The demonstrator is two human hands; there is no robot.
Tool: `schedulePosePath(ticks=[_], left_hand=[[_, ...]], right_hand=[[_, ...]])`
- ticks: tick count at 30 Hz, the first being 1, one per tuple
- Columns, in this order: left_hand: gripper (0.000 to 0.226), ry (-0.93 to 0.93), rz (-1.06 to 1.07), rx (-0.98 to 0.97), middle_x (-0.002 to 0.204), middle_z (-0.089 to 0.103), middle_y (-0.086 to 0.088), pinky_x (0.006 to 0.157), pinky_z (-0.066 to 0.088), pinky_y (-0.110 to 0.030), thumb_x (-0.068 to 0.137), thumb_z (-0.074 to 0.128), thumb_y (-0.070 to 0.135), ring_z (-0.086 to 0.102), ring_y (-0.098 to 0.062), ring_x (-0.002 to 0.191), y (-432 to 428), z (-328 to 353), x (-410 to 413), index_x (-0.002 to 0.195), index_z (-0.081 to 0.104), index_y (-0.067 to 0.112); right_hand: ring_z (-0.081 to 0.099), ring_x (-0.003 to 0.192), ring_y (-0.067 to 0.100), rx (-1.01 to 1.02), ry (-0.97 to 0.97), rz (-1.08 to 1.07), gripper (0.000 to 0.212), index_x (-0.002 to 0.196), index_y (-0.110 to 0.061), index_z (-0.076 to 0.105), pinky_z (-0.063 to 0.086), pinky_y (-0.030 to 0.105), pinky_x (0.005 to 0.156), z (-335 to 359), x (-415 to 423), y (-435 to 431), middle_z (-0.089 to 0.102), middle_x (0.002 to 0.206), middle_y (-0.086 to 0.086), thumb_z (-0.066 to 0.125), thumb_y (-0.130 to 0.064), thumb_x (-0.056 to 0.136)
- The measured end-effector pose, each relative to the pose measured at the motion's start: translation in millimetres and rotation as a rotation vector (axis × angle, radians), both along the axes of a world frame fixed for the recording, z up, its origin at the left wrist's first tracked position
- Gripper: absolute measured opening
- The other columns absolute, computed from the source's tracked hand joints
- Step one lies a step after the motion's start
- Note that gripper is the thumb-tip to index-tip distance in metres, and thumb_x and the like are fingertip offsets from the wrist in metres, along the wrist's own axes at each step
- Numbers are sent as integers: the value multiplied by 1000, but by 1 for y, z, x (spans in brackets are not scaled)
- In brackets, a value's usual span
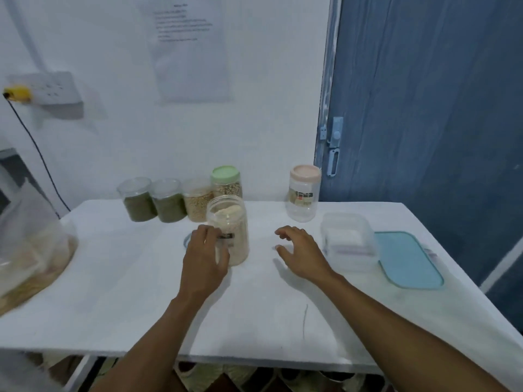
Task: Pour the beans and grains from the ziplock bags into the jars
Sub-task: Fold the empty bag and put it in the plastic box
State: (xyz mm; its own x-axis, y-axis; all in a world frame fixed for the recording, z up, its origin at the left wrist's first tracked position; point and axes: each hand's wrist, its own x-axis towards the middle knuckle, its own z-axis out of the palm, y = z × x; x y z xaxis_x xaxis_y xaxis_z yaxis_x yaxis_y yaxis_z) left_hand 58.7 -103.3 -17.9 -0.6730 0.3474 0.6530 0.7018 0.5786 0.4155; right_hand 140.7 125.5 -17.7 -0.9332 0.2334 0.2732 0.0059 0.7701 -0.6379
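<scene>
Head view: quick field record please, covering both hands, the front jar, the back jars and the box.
left hand: holds front jar
right hand: open, over table, holding nothing
front jar: lidless, nearly full of pale grain
back jars: three lidless, filled
green-lidded jar: filled
pink-lidded jar: looks empty
box: clear, teal lid beside it

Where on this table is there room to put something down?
Bare: the white table's near strip, and the patch between the big clear plastic bag and the left hand gripping the open grain jar. Crowded: the back row of clear jars, and the right, with clear square tub and blue lid.
</scene>
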Motion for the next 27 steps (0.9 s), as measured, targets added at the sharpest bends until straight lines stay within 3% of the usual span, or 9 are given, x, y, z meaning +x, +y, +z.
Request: schedulePosePath(ticks=[3, 6, 9, 11, 13, 15, 18, 24, 27], left_hand=[[27, -168, 4, -50, 111, 50, 3, 79, 50, -34, 88, 66, 17, 54, -21, 102, -47, -23, -36, 112, 54, 14], [52, -342, 6, -205, 144, 42, -3, 101, 41, -34, 90, 67, 27, 43, -24, 128, -83, -43, -76, 137, 48, 16], [61, -423, -35, -394, 162, 18, -10, 115, 26, -41, 94, 61, 39, 24, -32, 145, -99, -50, -108, 149, 39, 25], [58, -463, -61, -430, 163, 18, -13, 116, 24, -42, 93, 62, 45, 23, -33, 146, -102, -55, -124, 145, 44, 27], [48, -453, -121, -333, 153, 40, -14, 110, 33, -41, 86, 72, 42, 38, -31, 140, -101, -59, -137, 127, 58, 23], [32, -471, -181, -177, 122, 65, -4, 93, 46, -37, 78, 81, 37, 55, -24, 121, -103, -60, -142, 96, 59, 23], [38, -567, -238, 25, 102, 67, 5, 82, 51, -34, 69, 89, 26, 61, -15, 101, -107, -57, -144, 78, 52, 23], [75, -940, -432, 464, 127, 54, 10, 94, 53, -31, 61, 92, 21, 57, -15, 121, -98, -4, -145, 122, 49, 29], [86, -939, -578, 531, 130, 54, 9, 99, 50, -32, 57, 90, 31, 59, -13, 121, -79, 38, -143, 131, 46, 28]], right_hand=[[49, 120, 11, -112, -59, -2, 57, 142, -25, 44, 41, 29, 102, -10, -27, -49, 55, 130, -7, 69, -30, 90], [46, 123, 6, -316, -57, -18, 83, 149, -25, 28, 40, 22, 96, -18, -51, -92, 47, 134, -12, 78, -24, 83], [53, 112, -12, -513, 61, -126, 85, 140, -30, 30, 44, 9, 85, -27, -69, -120, 50, 129, -17, 84, -14, 76], [54, 103, -19, -554, 132, -229, 81, 133, -31, 36, 46, 6, 78, -34, -74, -132, 53, 124, -18, 87, -14, 73], [56, 106, -10, -577, 133, -307, 82, 134, -28, 40, 49, 11, 79, -40, -77, -141, 55, 127, -10, 90, -21, 68], [58, 112, 2, -574, 119, -342, 90, 136, -27, 40, 52, 20, 85, -46, -78, -145, 56, 129, -7, 92, -32, 63], [60, 112, 2, -577, 92, -332, 91, 134, -31, 39, 53, 26, 89, -46, -78, -145, 59, 126, -12, 93, -35, 60], [61, 105, -5, -575, 66, -304, 84, 128, -34, 41, 55, 26, 88, -42, -77, -144, 63, 118, -19, 93, -29, 62], [64, 100, -2, -576, 74, -286, 82, 127, -32, 43, 56, 21, 79, -35, -76, -147, 65, 114, -17, 93, -28, 62]])
